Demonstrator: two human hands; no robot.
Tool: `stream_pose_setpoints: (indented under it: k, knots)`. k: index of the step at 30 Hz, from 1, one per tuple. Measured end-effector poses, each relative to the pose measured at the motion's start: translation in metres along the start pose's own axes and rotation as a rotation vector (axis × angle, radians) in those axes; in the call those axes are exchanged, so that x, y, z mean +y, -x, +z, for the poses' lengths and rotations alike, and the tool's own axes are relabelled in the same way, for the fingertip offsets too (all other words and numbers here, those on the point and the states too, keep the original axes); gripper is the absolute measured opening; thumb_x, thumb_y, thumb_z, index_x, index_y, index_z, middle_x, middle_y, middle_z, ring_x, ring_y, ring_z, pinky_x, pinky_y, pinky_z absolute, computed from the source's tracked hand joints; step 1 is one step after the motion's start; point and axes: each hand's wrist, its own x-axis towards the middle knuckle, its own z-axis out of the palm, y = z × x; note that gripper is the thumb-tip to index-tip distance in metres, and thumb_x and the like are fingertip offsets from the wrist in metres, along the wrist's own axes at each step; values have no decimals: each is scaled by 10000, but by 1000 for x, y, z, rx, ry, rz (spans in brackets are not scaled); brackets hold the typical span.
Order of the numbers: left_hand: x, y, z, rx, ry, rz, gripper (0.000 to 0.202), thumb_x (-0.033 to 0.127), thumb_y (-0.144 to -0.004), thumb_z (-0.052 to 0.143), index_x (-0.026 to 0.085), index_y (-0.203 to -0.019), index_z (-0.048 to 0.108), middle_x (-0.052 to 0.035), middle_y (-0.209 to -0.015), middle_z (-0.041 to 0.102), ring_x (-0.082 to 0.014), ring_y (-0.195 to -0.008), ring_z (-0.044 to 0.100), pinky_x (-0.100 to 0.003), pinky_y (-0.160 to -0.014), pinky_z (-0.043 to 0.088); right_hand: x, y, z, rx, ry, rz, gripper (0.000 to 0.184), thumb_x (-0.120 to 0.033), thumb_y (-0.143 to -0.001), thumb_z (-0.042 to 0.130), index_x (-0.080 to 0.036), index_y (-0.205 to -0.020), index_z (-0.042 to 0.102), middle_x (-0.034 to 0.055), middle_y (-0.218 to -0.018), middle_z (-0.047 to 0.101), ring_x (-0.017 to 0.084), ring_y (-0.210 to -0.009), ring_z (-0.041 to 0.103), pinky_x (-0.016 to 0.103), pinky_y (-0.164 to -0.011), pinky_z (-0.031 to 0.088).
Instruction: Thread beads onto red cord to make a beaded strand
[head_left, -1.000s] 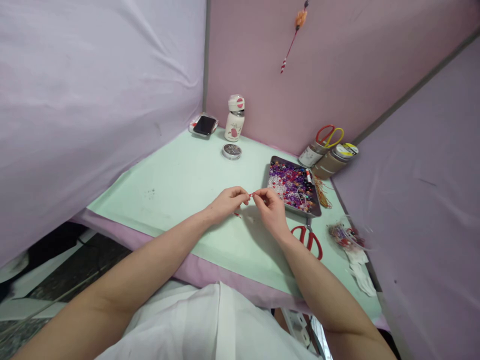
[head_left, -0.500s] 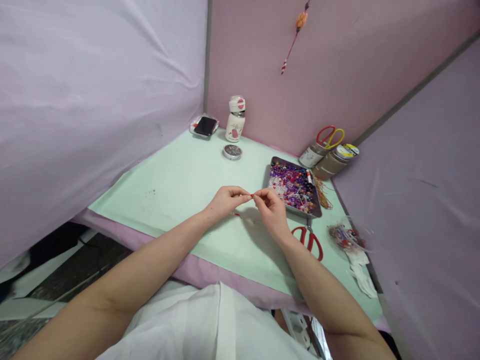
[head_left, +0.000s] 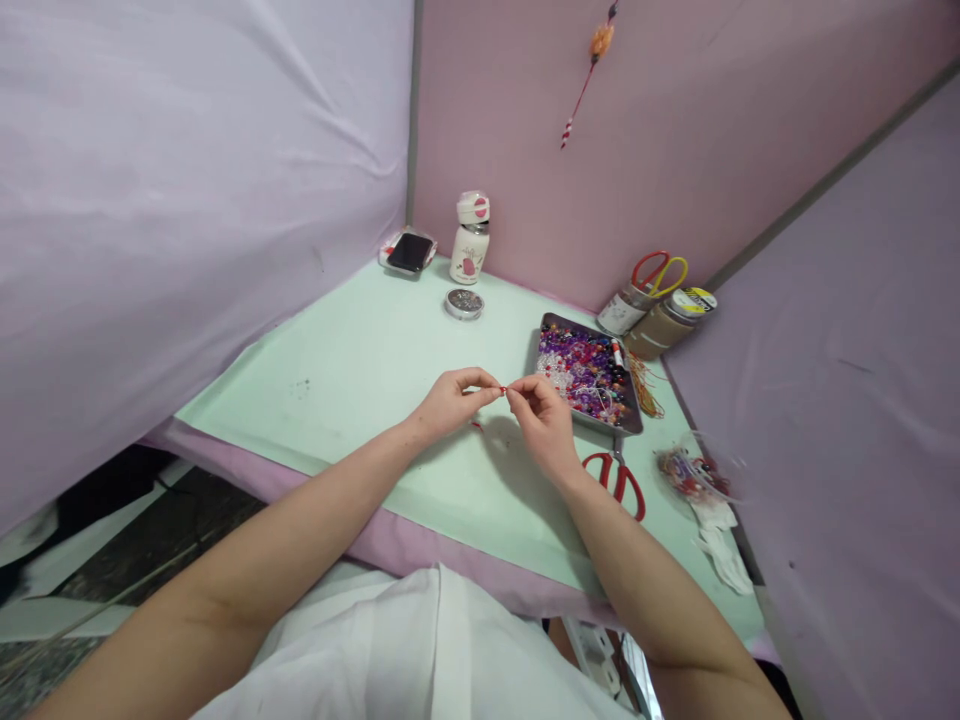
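My left hand [head_left: 457, 400] and my right hand [head_left: 541, 412] meet above the middle of the table, fingertips nearly touching. Both are closed in a pinch at a small red bead [head_left: 504, 390], which shows between the fingertips. Any thread through it is too fine to make out. A short red piece [head_left: 476, 426] shows below my left fingers, and I cannot tell whether it hangs or lies on the cloth. Just beyond my right hand stands a dark tray [head_left: 636, 425] filled with purple, clear, red and black beads.
Red-handled scissors [head_left: 619, 485] lie by my right forearm. Further right are a plastic bag of threads [head_left: 686, 470] and white tissue [head_left: 726, 560]. Behind stand a white bottle [head_left: 469, 255], a round tin [head_left: 464, 304], a phone [head_left: 412, 253], a scissors cup [head_left: 622, 312] and a brown jar [head_left: 660, 330].
The fingertips have shifted very slightly, and a little more of the red bead shows between them. The red piece below my left hand has moved a little. Everything else stays put.
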Motion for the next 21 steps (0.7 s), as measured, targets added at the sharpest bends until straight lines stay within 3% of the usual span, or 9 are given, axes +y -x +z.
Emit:
stream_pose_setpoints:
  k: [4,8,21]
  knots:
    - [-2,-1,1,-5,-14,-10,205,350,-734,598,151,-781,622,1,-682,563,-90,-582,472,-225,-543,398,-1,0,0,1,16,-6,105,-291,-853,520,-203,-815,562,17,-808,536,140,-740,510,268,-636,411]
    - [-4,-2,0,9,-38,46,188,330,-740,586,147,-756,624,0,-671,564,-91,-599,463,-225,-576,389,-1,0,0,-4,34,-8,108,-293,-852,516,-204,-809,560,19,-813,539,141,-740,510,269,-637,412]
    - [-4,-2,-1,-16,-6,-10,233,368,-721,621,149,-790,657,24,-585,515,-72,-511,400,-220,-512,340,1,0,0,15,26,20,126,-315,-851,513,-206,-807,559,23,-808,542,150,-749,509,277,-642,417]
